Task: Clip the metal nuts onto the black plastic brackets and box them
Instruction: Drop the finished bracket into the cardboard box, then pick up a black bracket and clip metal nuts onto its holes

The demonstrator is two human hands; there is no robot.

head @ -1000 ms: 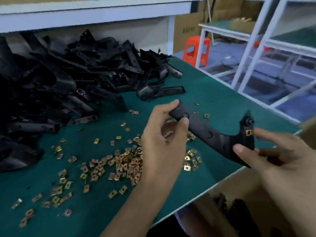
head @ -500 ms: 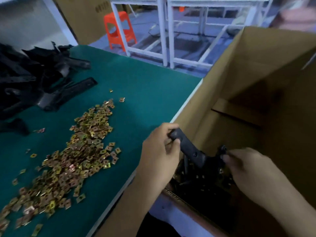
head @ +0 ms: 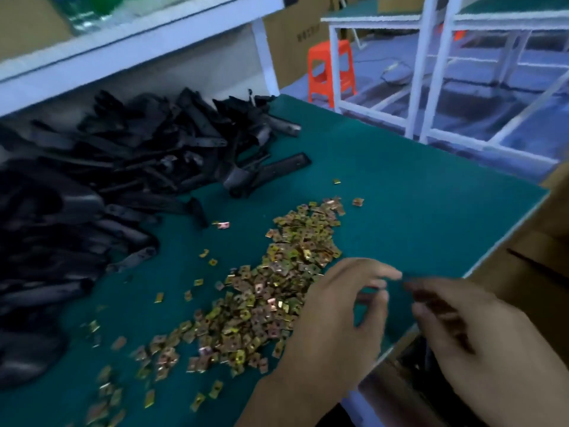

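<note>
A heap of gold metal nuts [head: 277, 291] lies spread over the green table [head: 415, 204]. Black plastic brackets [head: 107, 186] are piled at the left and back of the table. My left hand [head: 335, 318] hovers over the near right end of the nut heap, fingers loosely curved and holding nothing. My right hand [head: 480, 340] is blurred, just right of the left one above the table's edge, and looks empty too. The cardboard box [head: 542, 260] stands beside the table at the right; dark brackets show inside it below my right hand.
A white shelf [head: 138, 47] runs above the bracket pile. Beyond the table's far edge stand an orange stool [head: 331, 72] and white metal frames [head: 431, 97]. Loose nuts lie scattered near the front left of the table.
Both hands held a bracket with a nut on it and lowered it into the box. Now both hands are empty and back over the table by the nuts.
</note>
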